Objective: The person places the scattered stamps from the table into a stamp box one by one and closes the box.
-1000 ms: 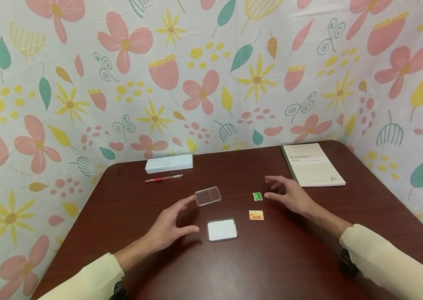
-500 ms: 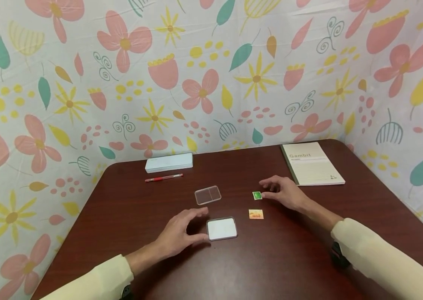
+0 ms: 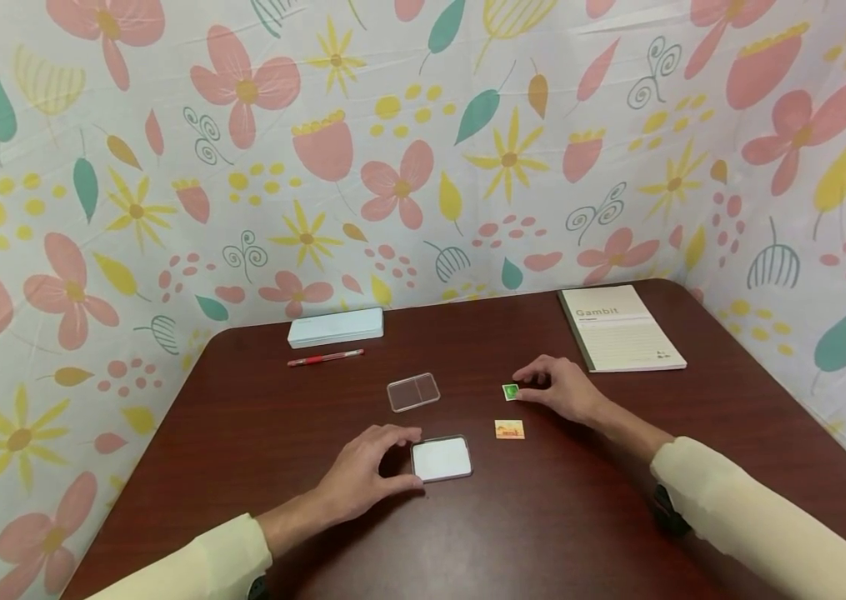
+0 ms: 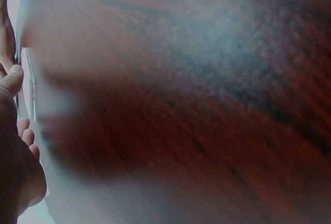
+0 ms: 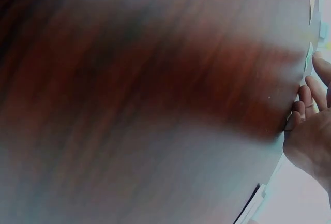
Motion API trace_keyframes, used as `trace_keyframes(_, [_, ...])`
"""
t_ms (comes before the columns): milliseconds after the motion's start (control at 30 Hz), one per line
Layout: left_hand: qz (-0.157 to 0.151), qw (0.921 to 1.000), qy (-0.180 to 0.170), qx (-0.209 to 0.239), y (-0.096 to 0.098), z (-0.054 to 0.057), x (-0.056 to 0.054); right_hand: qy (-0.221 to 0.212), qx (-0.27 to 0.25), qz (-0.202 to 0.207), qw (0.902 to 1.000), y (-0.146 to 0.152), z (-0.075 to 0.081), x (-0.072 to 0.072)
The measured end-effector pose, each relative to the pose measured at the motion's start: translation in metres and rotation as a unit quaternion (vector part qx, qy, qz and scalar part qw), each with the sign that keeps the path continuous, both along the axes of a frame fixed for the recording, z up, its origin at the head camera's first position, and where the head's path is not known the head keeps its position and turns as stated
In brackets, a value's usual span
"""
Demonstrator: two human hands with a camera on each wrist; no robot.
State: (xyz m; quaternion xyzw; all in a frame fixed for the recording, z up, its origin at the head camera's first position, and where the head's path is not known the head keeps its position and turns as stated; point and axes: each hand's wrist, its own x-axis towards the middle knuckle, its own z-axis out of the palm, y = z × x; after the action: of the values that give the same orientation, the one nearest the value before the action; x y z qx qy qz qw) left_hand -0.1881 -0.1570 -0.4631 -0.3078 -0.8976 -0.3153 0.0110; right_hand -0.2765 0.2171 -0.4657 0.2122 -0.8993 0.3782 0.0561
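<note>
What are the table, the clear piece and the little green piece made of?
Table: wood or wood-look laminate, glossy; reddish-brown grain and a sheen show. Clear piece: probably smooth plastic, possibly glass; the table shows through. Green piece: likely paper, finish unclear; thin, flat, printed, white-bordered.

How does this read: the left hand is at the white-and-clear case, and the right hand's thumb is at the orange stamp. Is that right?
Not quite: the right hand's thumb is at the green stamp, not the orange stamp, as the head view shows. The left hand is at the white-and-clear case, as you said.
</note>
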Motion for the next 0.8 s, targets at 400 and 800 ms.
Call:
trace_keyframes(400, [-0.008,0.9999,0.01,0.009,0.0017,-0.0035,-0.0015,0.009,0.006,-0.019,0.9998,-0.0057,-0.0016,-0.0025])
trace_keyframes(800, [-0.01,0.9999,0.007,0.007,0.003,-0.0025,-0.0013,-0.002,0.013,-0.026,0.9996,-0.0063,-0.0002,-0.0039])
